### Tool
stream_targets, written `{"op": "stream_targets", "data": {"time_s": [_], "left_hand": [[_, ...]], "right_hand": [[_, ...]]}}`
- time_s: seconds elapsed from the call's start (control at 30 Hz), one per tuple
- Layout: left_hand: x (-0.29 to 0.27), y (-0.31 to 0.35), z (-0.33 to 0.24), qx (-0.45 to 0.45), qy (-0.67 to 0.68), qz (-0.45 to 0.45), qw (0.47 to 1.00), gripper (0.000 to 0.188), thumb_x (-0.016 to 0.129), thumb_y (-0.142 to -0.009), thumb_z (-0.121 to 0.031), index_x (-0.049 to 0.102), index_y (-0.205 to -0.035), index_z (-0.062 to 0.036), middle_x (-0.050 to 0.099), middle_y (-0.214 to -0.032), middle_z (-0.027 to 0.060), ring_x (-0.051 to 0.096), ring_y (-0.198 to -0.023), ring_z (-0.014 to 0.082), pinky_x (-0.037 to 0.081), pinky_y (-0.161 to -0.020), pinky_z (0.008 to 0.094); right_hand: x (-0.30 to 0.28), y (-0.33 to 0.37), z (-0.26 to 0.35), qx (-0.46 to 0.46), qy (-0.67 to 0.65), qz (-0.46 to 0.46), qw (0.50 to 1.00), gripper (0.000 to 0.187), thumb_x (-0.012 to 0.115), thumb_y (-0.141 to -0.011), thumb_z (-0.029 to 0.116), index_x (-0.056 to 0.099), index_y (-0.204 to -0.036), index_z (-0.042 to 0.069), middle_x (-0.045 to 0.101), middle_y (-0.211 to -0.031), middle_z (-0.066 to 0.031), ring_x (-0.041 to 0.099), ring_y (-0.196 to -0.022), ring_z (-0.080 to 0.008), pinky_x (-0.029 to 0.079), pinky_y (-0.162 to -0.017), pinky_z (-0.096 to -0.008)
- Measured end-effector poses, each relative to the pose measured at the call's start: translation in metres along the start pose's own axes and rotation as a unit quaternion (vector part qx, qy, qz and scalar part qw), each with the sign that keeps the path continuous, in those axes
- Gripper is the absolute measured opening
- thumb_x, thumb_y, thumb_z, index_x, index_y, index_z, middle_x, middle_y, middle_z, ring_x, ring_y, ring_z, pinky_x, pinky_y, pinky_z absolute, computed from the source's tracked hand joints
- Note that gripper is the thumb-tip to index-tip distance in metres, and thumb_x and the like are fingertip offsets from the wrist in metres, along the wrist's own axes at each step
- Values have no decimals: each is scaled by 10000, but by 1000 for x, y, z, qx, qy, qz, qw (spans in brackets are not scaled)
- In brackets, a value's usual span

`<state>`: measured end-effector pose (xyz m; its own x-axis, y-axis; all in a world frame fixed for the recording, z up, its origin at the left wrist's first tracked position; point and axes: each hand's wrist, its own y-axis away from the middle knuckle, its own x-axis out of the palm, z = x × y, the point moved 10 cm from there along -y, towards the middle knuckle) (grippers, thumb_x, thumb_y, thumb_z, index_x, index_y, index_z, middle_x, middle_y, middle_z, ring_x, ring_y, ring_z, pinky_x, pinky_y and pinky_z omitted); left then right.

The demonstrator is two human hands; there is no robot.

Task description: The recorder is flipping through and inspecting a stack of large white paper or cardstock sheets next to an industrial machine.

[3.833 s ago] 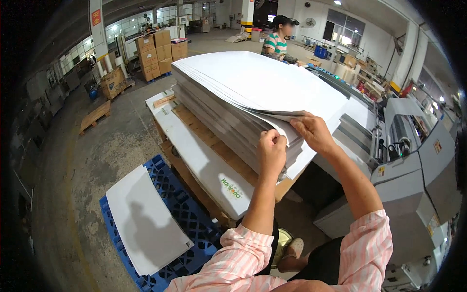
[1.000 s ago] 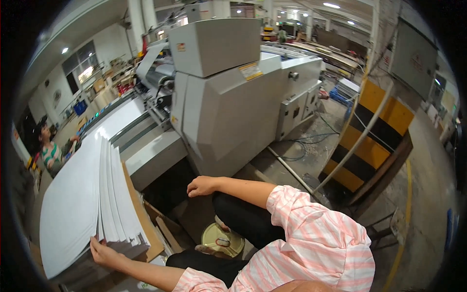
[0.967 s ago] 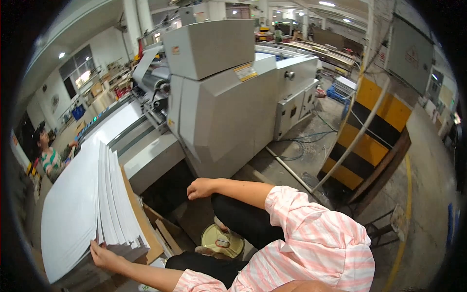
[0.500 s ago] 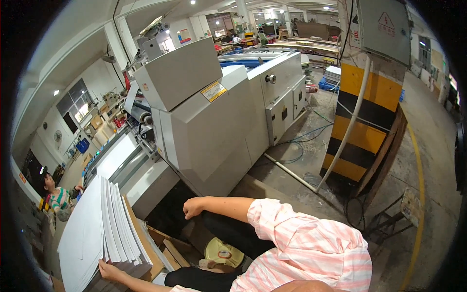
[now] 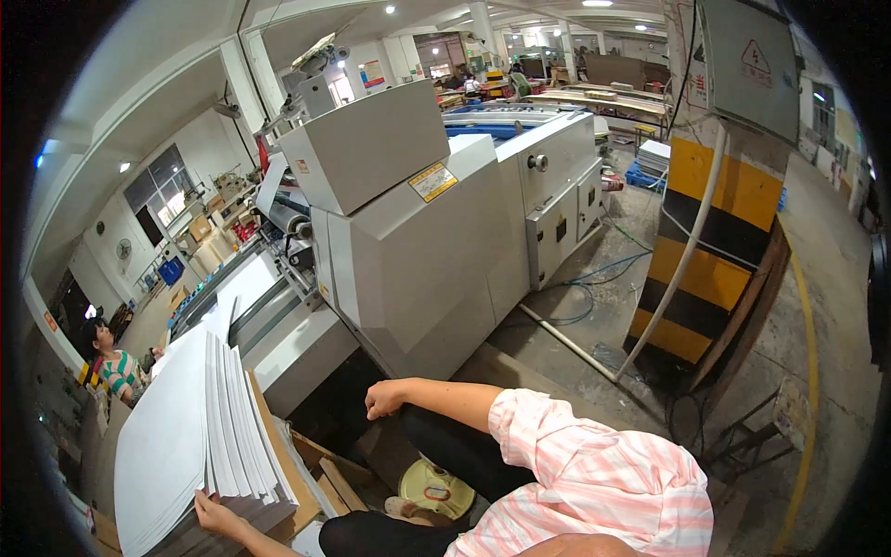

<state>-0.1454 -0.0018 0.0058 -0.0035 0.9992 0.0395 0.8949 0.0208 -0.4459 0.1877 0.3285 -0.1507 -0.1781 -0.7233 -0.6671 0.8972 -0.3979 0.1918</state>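
1. Nearest, lower right: pink-and-white striped shirt (image 5: 594, 483), black trousers (image 5: 455, 446), knees bent.
2. Right hand (image 5: 383, 399): near the right knee, forearm reaching leftward across the view. Fingers folded loosely inward, nothing visible in grasp; palm side hidden.
3. Between the legs, low down: round pale-yellow lid (image 5: 444, 485) with reddish oval at its middle; beige shoe (image 5: 406, 509) just beside.
4. Left hand (image 5: 221, 518): lower left, fingers partly bent, fingertips at the near corner of the paper stack (image 5: 162, 436). Cannot tell whether pinching sheets or only touching their edges.
5. Paper stack position: lower left, ahead of the left hand, beside the end of the grey machine (image 5: 418, 251). Large white sheets on top, right-hand edges splayed into several separate leaves; lower layers grey-brown at the edge.
6. Brown board (image 5: 295, 483) jutting out along the stack's right side; wooden slats (image 5: 339, 483) next to it.
7. Beyond: grey machine, bulky and angular, yellow-and-white label on the upper housing. White sheet (image 5: 252, 281) on its bed.
8. Right: yellow-and-black striped column (image 5: 710, 218), pale pipe (image 5: 682, 251) slanting in front, stool (image 5: 784, 418) nearer.
9. Past the stack, left: co-worker (image 5: 121, 371) in green-and-white striped top.
10. Farthest: long work tables (image 5: 608, 100), wall fan (image 5: 123, 249), window (image 5: 156, 190).
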Motion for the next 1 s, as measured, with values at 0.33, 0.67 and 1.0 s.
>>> {"op": "stream_targets", "data": {"time_s": [0.33, 0.67, 1.0], "left_hand": [[-2, 1, -13, -17, 0, -31, 999, 413, 533, -894, -320, 648, -1005, 61, 659, -880, 135, 586, -700, 226, 475, -618, 308], [-3, 1, -15, -43, -161, -84, 982, 435, 533, -868, -393, 677, -1000, -4, 671, -881, 151, 614, -689, 257, 479, -605, 328], [-4, -16, 25, -15, 10, -77, 997, 433, 529, -901, -336, 629, -1063, 54, 642, -1009, 145, 587, -834, 232, 477, -708, 313]], "right_hand": [[15, 1, 13, 7, -16, 55, 998, 331, 614, -848, 306, 653, -1004, 17, 656, -823, -102, 644, -699, -217, 518, -629, -360], [19, 1, 3, 4, -45, 89, 995, 328, 616, -851, 302, 648, -999, 11, 647, -822, -96, 638, -692, -211, 525, -620, -349], [20, -5, -11, 30, -123, 91, 988, 351, 603, -876, 282, 625, -1028, -33, 650, -877, -145, 632, -728, -252, 519, -681, -397]]}}
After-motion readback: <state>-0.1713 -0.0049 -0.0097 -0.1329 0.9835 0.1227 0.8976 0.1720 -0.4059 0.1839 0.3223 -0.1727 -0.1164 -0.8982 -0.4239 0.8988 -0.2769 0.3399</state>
